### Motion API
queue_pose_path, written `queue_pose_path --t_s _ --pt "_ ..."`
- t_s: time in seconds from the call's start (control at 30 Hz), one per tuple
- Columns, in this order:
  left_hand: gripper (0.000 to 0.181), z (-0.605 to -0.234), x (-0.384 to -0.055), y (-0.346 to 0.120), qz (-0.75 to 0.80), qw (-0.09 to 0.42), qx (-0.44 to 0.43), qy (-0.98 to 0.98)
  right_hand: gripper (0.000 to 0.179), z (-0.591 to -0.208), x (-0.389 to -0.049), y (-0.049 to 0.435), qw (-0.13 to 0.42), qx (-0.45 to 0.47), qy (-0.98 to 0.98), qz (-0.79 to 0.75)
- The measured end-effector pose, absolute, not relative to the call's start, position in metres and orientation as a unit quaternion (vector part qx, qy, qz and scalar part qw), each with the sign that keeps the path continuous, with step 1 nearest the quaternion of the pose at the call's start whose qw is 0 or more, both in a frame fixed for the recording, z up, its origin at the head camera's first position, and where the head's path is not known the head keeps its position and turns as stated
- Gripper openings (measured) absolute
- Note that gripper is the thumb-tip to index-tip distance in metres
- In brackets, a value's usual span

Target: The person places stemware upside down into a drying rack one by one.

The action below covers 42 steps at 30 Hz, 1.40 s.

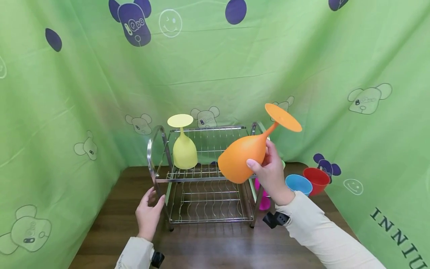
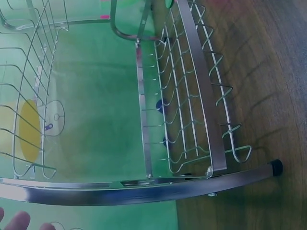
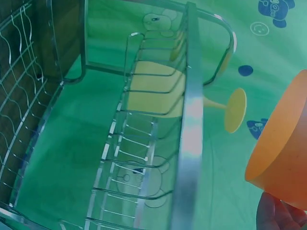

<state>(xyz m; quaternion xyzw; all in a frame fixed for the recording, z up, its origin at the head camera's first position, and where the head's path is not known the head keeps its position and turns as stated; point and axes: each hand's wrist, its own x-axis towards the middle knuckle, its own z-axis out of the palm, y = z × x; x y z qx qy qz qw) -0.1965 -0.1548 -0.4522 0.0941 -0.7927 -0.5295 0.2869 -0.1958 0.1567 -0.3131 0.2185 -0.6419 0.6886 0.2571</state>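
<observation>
An orange plastic goblet (image 1: 242,157) is gripped round its bowl by my right hand (image 1: 271,173), tilted with its foot up to the right and its mouth down to the left. It overlaps the right part of the two-tier metal dish rack (image 1: 208,180) in the head view. A yellow goblet (image 1: 185,152) stands upside down on the rack's upper tier at the left. Beside the rack's left leg is my left hand (image 1: 149,213), thumb and fingers spread around the upright. In the left wrist view, only fingertips (image 2: 19,221) show, near the curved side frame (image 2: 120,195).
Blue (image 1: 299,184) and red (image 1: 316,180) cups stand right of the rack, with a magenta item (image 1: 264,203) partly hidden behind its right leg. A brown wooden table (image 1: 208,246) lies under everything. Green printed cloth (image 1: 215,56) hangs behind and at both sides.
</observation>
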Motion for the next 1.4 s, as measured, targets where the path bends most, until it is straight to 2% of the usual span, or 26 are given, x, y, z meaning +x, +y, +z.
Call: queue_pose_path --t_s 0.2,0.6,0.93,1.17,1.4 --pt "0.036 -0.452 -0.200 -0.153 -0.547 0.268 0.104 -0.786 0.061 -0.298 -0.199 0.154 0.250 0.212 -0.666 0.670" --pt "0.027 -0.452 -0.209 -0.153 -0.574 0.280 0.129 -0.759 0.062 -0.275 -0.218 0.145 0.228 0.160 -0.706 0.652" --pt "0.021 -0.451 -0.209 -0.157 -0.528 0.277 0.116 -0.794 0.067 -0.253 -0.239 0.132 0.201 0.140 -0.739 0.628" --pt "0.018 -0.450 -0.208 -0.160 -0.501 0.275 0.110 -0.813 0.072 -0.248 -0.255 0.126 0.213 0.137 -0.774 0.581" --pt "0.018 -0.449 -0.209 -0.161 -0.484 0.264 0.103 -0.828 0.078 -0.244 -0.266 0.126 0.197 0.113 -0.813 0.535"
